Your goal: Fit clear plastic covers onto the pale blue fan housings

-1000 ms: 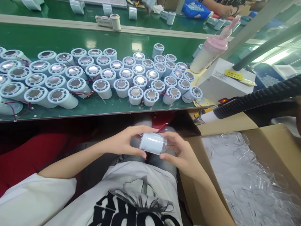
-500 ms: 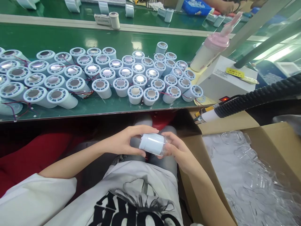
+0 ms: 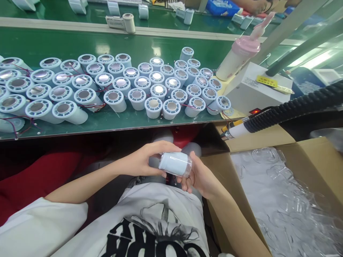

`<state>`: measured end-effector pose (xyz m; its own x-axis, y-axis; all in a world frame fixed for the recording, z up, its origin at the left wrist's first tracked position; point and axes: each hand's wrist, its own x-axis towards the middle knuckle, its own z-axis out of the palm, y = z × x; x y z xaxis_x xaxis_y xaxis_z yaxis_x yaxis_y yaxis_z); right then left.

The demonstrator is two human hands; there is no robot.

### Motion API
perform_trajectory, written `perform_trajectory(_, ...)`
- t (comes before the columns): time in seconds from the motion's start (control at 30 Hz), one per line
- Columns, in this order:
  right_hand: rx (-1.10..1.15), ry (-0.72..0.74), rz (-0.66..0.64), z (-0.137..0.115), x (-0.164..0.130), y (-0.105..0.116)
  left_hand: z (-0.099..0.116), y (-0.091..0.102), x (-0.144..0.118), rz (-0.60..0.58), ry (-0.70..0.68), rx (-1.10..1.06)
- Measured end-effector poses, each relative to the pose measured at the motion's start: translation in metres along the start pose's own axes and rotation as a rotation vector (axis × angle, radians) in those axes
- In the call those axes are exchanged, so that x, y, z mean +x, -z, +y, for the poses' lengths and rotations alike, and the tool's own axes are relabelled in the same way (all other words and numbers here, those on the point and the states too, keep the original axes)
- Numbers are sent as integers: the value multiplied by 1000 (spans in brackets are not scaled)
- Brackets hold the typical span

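Setting: factory line seen from a seat, with a green counter (image 3: 120, 123) running across the view above the lap.
Lap: white printed shirt (image 3: 150, 228) at 6 o'clock, grey trousers beneath the hands.
Held part: small pale-blue cylinder (image 3: 173, 163) lying on its side over the lap, just below the counter's near edge, its right end inside a clear cap (image 3: 188, 167).
Left hand (image 3: 146, 161): fingers wrapped around the cylinder's left end, thumb under and forefinger along the top.
Right hand (image 3: 199, 176): fingers cupped narrowly about the clear cap from below and from the 3 o'clock side, touching it.
Carton: open cardboard box (image 3: 227, 178) at 4 o'clock, just beside the right forearm, filled with clear plastic caps (image 3: 281, 200).
Hose: black ribbed hose (image 3: 289, 110) at 2 o'clock, ending in a white nozzle with a yellow tip, over the carton's far flap.
Counter load: many pale-blue cylinders (image 3: 136, 94) standing on end in close rows from 10 to 1 o'clock, metal discs up; some at 10 o'clock lie tilted with red wires (image 3: 91, 105) beside them.
White box: white unit (image 3: 252, 92) at 2 o'clock with a lit red switch, seemingly a power supply.
Bottle: pink-capped bottle (image 3: 237, 59) leaning beyond the white unit.
Far side: second green strip at 12 o'clock with a few more parts (image 3: 128, 22), and another person's arm (image 3: 252, 4) at 1 o'clock.
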<state>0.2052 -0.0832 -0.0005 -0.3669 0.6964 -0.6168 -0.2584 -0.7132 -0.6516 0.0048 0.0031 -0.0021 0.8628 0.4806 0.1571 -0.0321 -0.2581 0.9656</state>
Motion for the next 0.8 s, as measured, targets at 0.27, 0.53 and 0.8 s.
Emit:
perform_trajectory(0.27, -734, 747, 405, 8, -11, 5, 14, -5, -4, 69, 276, -243)
perform_trajectory(0.53, -612, 844, 127, 13, -13, 13, 14, 0, -2, -4, 186, -201)
perform_trajectory(0.8, -404, 566, 172, 13, -12, 17, 3, -3, 0, -83, 251, -364)
